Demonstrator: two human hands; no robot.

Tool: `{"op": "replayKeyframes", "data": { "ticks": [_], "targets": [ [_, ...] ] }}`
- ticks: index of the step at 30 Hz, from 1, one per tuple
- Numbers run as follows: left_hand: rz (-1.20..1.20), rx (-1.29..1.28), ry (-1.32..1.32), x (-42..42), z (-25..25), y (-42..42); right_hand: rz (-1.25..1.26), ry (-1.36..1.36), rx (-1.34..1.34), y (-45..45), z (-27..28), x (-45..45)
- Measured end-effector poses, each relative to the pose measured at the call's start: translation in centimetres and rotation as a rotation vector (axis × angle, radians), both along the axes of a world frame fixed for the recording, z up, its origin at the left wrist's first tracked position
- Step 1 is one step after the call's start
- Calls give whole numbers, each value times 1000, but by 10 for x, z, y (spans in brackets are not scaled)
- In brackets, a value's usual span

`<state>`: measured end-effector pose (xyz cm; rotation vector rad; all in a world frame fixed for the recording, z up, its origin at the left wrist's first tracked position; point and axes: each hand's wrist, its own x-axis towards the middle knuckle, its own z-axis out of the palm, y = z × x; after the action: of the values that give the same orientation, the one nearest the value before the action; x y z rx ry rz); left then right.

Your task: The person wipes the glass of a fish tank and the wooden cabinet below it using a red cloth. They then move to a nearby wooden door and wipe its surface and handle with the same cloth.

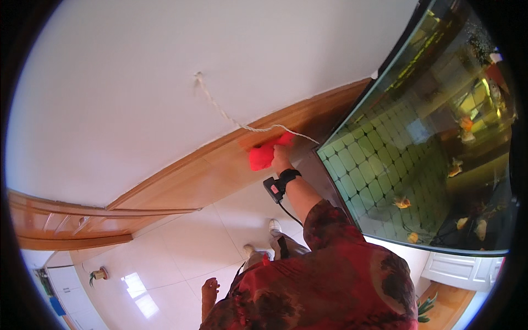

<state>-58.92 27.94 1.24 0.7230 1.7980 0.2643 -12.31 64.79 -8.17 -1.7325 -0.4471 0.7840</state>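
My right hand (281,156) grips a bright red cloth (261,158). The cloth lies against the wooden wall panelling (222,159), close to the aquarium's corner. Just above the cloth, a twisted white cord (225,115) runs from the white wall to the tank's edge. A black device with a cable (273,189) is strapped at my right wrist. Low in the picture, my left hand (210,287) hangs beside my body over the floor, its fingers loosely bent and nothing seen in it.
To the right stands a large glass aquarium (383,165) with several orange and pale fish. My shoes (274,226) are on the pale tiled floor (181,247). A potted plant (100,273) and white cabinets (68,288) are at the lower left. A white door (458,270) shows beyond the tank.
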Motion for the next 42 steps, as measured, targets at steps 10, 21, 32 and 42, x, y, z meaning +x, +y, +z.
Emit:
{"op": "replayKeyframes", "data": {
  "ticks": [10, 21, 32, 42],
  "targets": [
    [-178, 106, -57, -40, -37, -2, -211, -20, 319, -15, 118, -86],
    [-145, 336, -183, -109, 24, 104, 151, -225, 393, -31, 155, -253],
    [67, 823, -453, -84, 124, 189, 1033, -230, 285, -81, 207, -386],
    [644, 644, -943, -72, 120, 179, 1456, -140, 308, -153, 265, -404]
  ]
}}
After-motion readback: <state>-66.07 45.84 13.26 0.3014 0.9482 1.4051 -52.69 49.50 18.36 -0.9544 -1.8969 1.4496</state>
